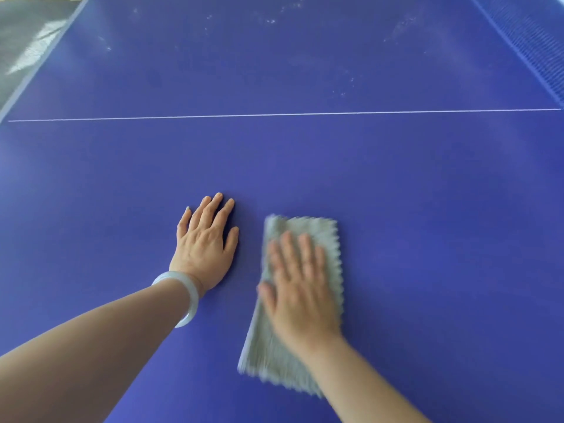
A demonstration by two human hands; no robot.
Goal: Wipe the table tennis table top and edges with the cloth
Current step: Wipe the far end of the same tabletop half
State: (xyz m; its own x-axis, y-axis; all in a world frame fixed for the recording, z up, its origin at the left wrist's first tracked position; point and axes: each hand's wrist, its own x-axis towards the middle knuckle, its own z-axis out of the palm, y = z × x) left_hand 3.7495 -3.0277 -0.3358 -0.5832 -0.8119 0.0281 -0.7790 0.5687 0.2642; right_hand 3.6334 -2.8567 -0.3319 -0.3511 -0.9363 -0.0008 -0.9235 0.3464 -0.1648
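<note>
Your right hand (300, 288) lay flat, fingers straight, pressing the cloth (323, 236) onto the near counter (427, 209). Your left hand (204, 245) rested flat just beside it. The stroke called for even pressure and overlapping passes toward the dust (345, 87) beyond the line (274, 115).

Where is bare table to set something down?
Bare table right of the cloth, toward the net; left of the left hand, and ahead of both up to the white line. Tight only between left hand and right hand.

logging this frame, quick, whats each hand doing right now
left hand: open, flat on the table top, holding nothing
right hand: open, fingers straight, pressing the cloth
</note>
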